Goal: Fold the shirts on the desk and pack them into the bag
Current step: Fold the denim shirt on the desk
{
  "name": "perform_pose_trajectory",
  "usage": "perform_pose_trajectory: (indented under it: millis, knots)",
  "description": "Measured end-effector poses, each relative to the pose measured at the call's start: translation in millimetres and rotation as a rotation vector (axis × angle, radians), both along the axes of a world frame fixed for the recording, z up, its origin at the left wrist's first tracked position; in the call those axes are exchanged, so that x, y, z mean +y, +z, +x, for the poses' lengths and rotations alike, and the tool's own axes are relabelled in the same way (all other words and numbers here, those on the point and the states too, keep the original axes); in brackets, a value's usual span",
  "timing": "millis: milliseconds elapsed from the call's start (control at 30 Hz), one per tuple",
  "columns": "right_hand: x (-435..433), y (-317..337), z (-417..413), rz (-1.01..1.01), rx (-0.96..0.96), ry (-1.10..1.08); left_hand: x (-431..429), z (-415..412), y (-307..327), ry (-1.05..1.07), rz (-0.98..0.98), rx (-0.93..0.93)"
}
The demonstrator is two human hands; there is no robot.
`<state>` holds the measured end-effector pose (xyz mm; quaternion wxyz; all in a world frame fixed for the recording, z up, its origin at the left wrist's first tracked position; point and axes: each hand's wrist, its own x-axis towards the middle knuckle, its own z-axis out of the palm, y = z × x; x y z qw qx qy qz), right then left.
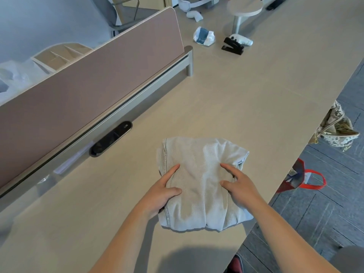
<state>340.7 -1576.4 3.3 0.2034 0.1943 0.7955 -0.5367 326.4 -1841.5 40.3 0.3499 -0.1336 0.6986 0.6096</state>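
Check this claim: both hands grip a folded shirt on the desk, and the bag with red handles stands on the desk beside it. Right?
No. The head view shows the bag with red handles on the floor beside the desk, not on it. The left hand and right hand do grip the folded shirt on the desk.

Open surface [246, 99] runs from the shirt [202, 184] to the far edge, where a stapler [233, 46], a crumpled packet [203, 36] and a round stand [244, 6] crowd together. A partition [88, 75] walls the left edge — no way through. Beyond the right edge, floor [325, 213] — a red-handled bag [301, 178] and a patterned bag [336, 129] stand there.
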Motion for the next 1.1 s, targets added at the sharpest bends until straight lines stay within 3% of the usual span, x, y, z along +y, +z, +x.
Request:
perform_pose_trajectory:
  millis: [267,533,800,1100]
  knots:
    - [8,39,1,-0.1,0.036,-0.144,21,3,27,0.116,-0.028,0.161]
    - [40,142,-3,-0.14,0.224,-0.295,67,-20,119,0.11,0.018,0.288]
    - [90,257,37,-0.084,0.38,-0.406,124,-13,222,-0.011,0.122,0.404]
    - [154,309,66,-0.054,0.49,-0.552,204,-16,277,-0.164,0.132,0.522]
